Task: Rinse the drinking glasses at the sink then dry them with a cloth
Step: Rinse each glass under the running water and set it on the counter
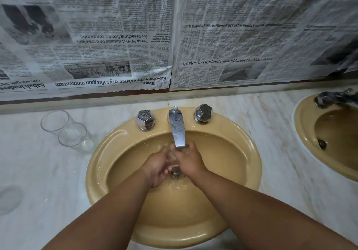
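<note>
Drinking glass (173, 159), clear and hard to make out, sits between both hands just under the tip of the tap spout (177, 131), low over the bowl of the yellow sink (108, 162). The fingers of the left hand (157, 165) curl round its left side, and those of the right hand (188, 161) wrap its right side, the upper fingers reaching almost to the spout. Right below the hands lies the metal drain (175, 172), with water splashed on the bowl around it. Behind the spout, one on either side, stand the left knob (145, 119) and the right knob (203, 113). On the marble counter (48, 172) to the left of the sink stand two more upright glasses, the nearer glass (74, 137) overlapping the farther glass (55, 120) in view; whether they touch cannot be told. Newspaper (116, 36) covers the wall behind. A second sink (304, 125) shows at the right edge.
</note>
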Tool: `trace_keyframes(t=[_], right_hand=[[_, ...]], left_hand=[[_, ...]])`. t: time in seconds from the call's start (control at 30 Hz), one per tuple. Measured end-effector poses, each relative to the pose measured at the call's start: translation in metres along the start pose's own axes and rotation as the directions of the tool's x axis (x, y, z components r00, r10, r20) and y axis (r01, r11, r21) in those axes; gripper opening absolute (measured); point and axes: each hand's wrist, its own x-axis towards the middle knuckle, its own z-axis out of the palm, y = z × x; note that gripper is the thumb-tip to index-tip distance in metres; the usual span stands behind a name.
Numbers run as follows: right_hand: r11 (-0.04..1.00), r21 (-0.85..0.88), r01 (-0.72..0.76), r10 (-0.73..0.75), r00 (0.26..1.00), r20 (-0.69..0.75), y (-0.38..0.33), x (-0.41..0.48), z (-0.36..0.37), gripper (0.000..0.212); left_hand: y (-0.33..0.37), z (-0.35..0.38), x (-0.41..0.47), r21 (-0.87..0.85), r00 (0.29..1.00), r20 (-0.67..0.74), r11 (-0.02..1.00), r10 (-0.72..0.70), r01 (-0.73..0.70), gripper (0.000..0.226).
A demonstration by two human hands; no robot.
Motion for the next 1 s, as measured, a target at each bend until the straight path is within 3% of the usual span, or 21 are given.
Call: trace_keyframes(t=[0.03, 0.1, 0.17, 0.23, 0.3, 0.33, 0.4, 0.43, 0.5, 0.57, 0.63, 0.7, 0.73, 0.8, 0.83, 0.87, 0.93, 1.0], right_hand=[[0.986, 0.108, -0.129, 0.129, 0.992, 0.007, 0.000, 0.004, 0.001, 0.041], [0.850, 0.319, -0.419, 0.419, 0.905, 0.074, -0.004, 0.006, -0.003, 0.038], [0.786, 0.351, -0.509, 0.503, 0.856, 0.118, -0.009, 0.000, -0.008, 0.034], [0.868, 0.278, -0.411, 0.378, 0.911, 0.166, -0.013, -0.008, -0.010, 0.027], [0.986, 0.144, -0.086, 0.070, 0.991, 0.111, -0.009, -0.011, -0.005, 0.031], [0.997, 0.056, 0.059, -0.063, 0.996, 0.069, -0.001, -0.006, -0.002, 0.040], [0.982, -0.052, 0.181, -0.179, 0.983, 0.045, 0.003, -0.003, 0.003, 0.053], [0.977, -0.091, 0.194, -0.192, 0.981, 0.028, 0.003, -0.002, 0.004, 0.054], [0.990, -0.097, 0.106, -0.108, 0.994, -0.016, -0.007, -0.003, 0.003, 0.044], [0.980, 0.110, -0.168, 0.169, 0.986, 0.001, -0.018, -0.003, 0.000, 0.020], [0.860, 0.262, -0.439, 0.431, 0.898, 0.088, -0.023, -0.004, -0.005, 0.025], [0.878, 0.229, -0.420, 0.389, 0.906, 0.169, -0.021, -0.009, -0.005, 0.026], [0.929, 0.200, -0.312, 0.280, 0.944, 0.174, -0.016, -0.007, -0.003, 0.029], [0.992, 0.128, 0.008, -0.021, 0.994, 0.103, -0.007, -0.010, -0.001, 0.044], [0.990, 0.070, 0.121, -0.126, 0.989, 0.079, -0.002, -0.010, 0.000, 0.047], [0.989, 0.029, 0.147, -0.149, 0.987, 0.068, 0.001, -0.008, 0.000, 0.045], [0.998, 0.060, -0.021, 0.020, 1.000, 0.023, -0.006, -0.008, -0.002, 0.031], [0.925, 0.201, -0.324, 0.318, 0.946, 0.061, -0.013, -0.007, -0.009, 0.025]], left_hand=[[-0.003, 0.004, -0.005, 0.054, 0.987, -0.008, 0.985, 0.162, -0.161, 0.037], [-0.010, 0.009, -0.006, 0.206, 0.897, -0.015, 0.879, 0.442, -0.430, 0.019], [-0.016, 0.008, 0.000, 0.295, 0.848, -0.018, 0.813, 0.530, -0.502, 0.016], [-0.016, 0.003, 0.008, 0.259, 0.891, -0.084, 0.873, 0.447, -0.413, 0.017], [-0.009, -0.004, 0.015, 0.035, 0.991, -0.108, 0.996, 0.085, -0.081, 0.035], [-0.006, -0.008, 0.016, -0.051, 0.994, -0.064, 0.995, -0.091, 0.088, 0.042], [-0.005, -0.011, 0.018, -0.096, 0.981, -0.011, 0.977, -0.195, 0.193, 0.049], [-0.004, -0.009, 0.016, -0.106, 0.987, -0.005, 0.981, -0.162, 0.161, 0.049], [-0.006, -0.002, 0.009, -0.074, 0.997, -0.051, 0.995, 0.060, -0.063, 0.037], [-0.012, 0.002, 0.007, 0.028, 0.926, -0.115, 0.933, 0.360, -0.359, 0.022], [-0.018, 0.002, 0.009, 0.141, 0.850, -0.106, 0.854, 0.517, -0.502, 0.016], [-0.017, -0.002, 0.012, 0.192, 0.863, -0.113, 0.863, 0.493, -0.468, 0.017], [-0.014, -0.005, 0.013, 0.160, 0.913, -0.127, 0.916, 0.388, -0.367, 0.023], [-0.004, -0.009, 0.012, -0.005, 0.996, -0.090, 1.000, -0.001, 0.000, 0.037], [-0.003, -0.009, 0.013, -0.041, 0.990, -0.062, 0.991, -0.129, 0.127, 0.041], [-0.003, -0.009, 0.012, -0.040, 0.986, -0.046, 0.987, -0.159, 0.158, 0.043], [-0.006, -0.003, 0.010, 0.070, 0.998, -0.061, 0.997, 0.022, -0.018, 0.034], [-0.012, 0.003, 0.009, 0.219, 0.931, -0.095, 0.920, 0.352, -0.325, 0.019]])
